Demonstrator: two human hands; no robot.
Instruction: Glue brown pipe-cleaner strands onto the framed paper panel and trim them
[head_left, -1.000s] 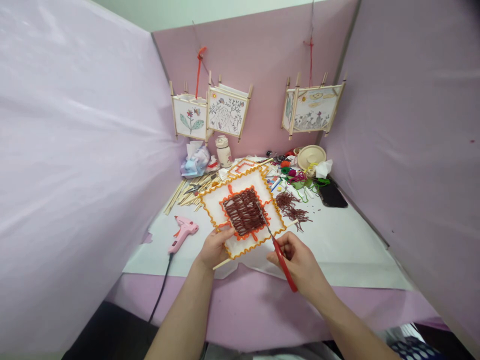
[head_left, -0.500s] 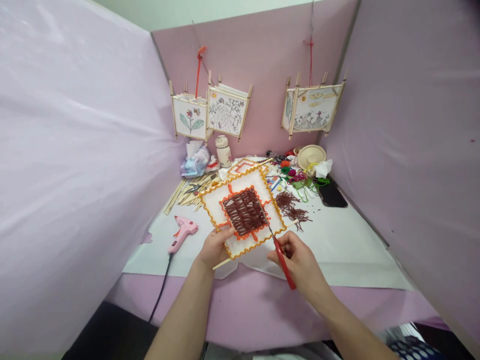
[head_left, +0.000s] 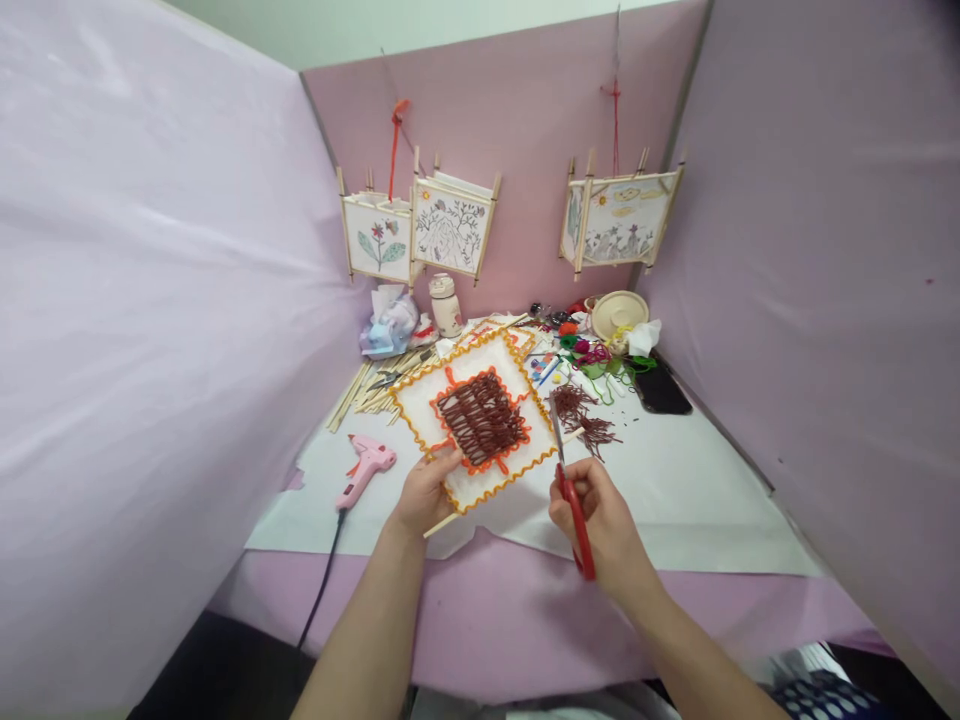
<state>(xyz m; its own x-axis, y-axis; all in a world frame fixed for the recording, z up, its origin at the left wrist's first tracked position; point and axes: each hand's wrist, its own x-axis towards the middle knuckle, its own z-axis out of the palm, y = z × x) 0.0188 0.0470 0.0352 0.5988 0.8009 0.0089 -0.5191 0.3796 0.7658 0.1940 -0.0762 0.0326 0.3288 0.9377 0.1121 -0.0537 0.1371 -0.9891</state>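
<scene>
My left fingers (head_left: 442,468) pinch the low edge of the square yarn panel (head_left: 480,420). My right fingers (head_left: 583,490) pinch the red scissors (head_left: 576,520). They point up, long way, with the tips just beside the panel's right side, so my right hand (head_left: 600,515) is nearer.

Bright, even light is filling the booth, leaving only faint soft shadows around the yarn-woven paper panel (head_left: 480,420). The wide lens is bowing the lilac side walls (head_left: 150,300) beside it, while slight blur is softening its fine strands.
</scene>
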